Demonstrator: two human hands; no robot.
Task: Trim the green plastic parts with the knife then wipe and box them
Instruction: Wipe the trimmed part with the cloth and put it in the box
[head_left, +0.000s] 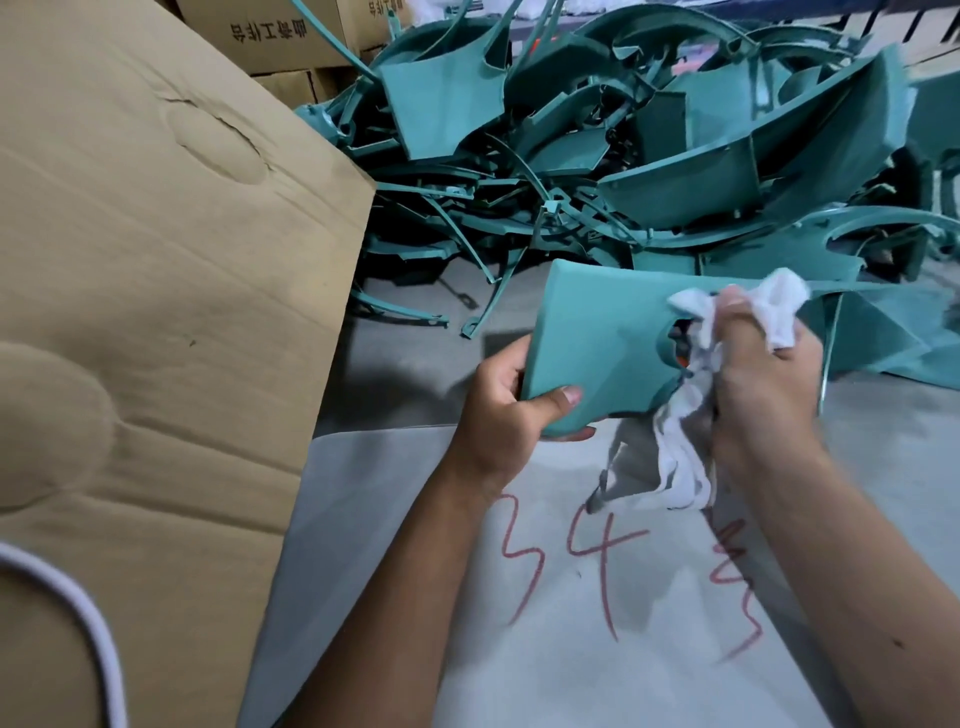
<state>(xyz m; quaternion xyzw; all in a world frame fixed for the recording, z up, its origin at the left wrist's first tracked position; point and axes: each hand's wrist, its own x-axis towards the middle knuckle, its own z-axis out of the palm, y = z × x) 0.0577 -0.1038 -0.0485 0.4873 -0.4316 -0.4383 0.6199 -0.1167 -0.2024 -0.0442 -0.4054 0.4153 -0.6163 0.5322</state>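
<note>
Head view: wiping stage, by the look of it. Left hand (511, 410) clamped on the near corner of a green part (613, 338), thumb on top, fingers curled beneath, holding it above the grey sheet (571, 649). Right hand (763, 384) bunched round a white rag (727, 332), pressed against the part's notched edge. No knife in sight. Boxing yet to come: carton flap (171, 249) just to the left. Big pile (597, 150) waiting behind.

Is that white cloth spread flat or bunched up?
Bunched up: the white cloth is crumpled in the right hand, with loose folds hanging below.
</note>
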